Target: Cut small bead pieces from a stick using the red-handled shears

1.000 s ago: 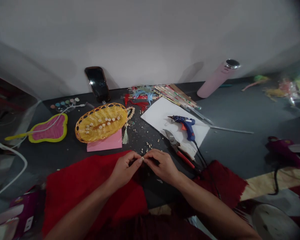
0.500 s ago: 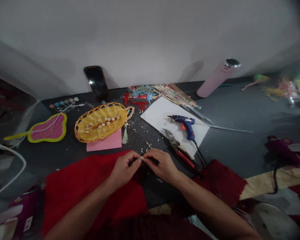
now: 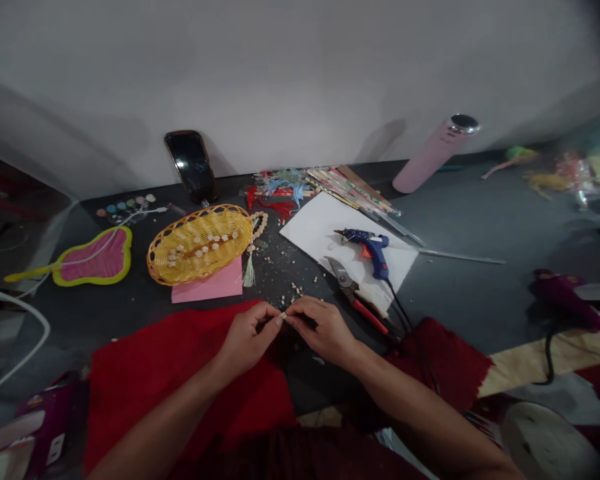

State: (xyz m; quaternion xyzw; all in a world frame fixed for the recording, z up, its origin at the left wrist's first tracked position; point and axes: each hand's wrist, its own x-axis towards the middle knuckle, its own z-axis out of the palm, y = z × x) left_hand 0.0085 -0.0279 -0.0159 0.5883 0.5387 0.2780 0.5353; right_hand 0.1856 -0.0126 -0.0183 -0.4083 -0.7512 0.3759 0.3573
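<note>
— While you are monitoring from afar, what are you recording at the hands?

— I am viewing both from above. The left hand (image 3: pixel 247 339) is pinching a small pale piece (image 3: pixel 283 315) between thumb and index finger, the tips closing with only the piece parting them. The right hand (image 3: pixel 327 335) is meeting it from the opposite side, its thumb and forefinger likewise drawn together and, as far as I am able to tell, gripping the other end. The piece is sitting between both sets of fingertips, near pale fragments (image 3: pixel 296 290) littering the dark tabletop (image 3: pixel 455 300).

— Why are things standing so, in your judgement?

— I am reading the two-sided grip as suiting so slight an object. The oval basket (image 3: pixel 225 255) is probably containing its loose pale bits; the white sheet (image 3: pixel 310 223) is likely shielding the tabletop from the glue gun (image 3: pixel 379 259) resting there.

— Materials and shapes?

— I am noting yellow weave and a looped openwork rim on the basket, flat pink paper (image 3: pixel 207 288) lying partly beneath it, soft-looking red cloth (image 3: pixel 180 367) spreading under the left hand, and metal blades with red grips on the pruning shears (image 3: pixel 349 285). The piece is appearing blocky; its material I am leaving undetermined.
</note>
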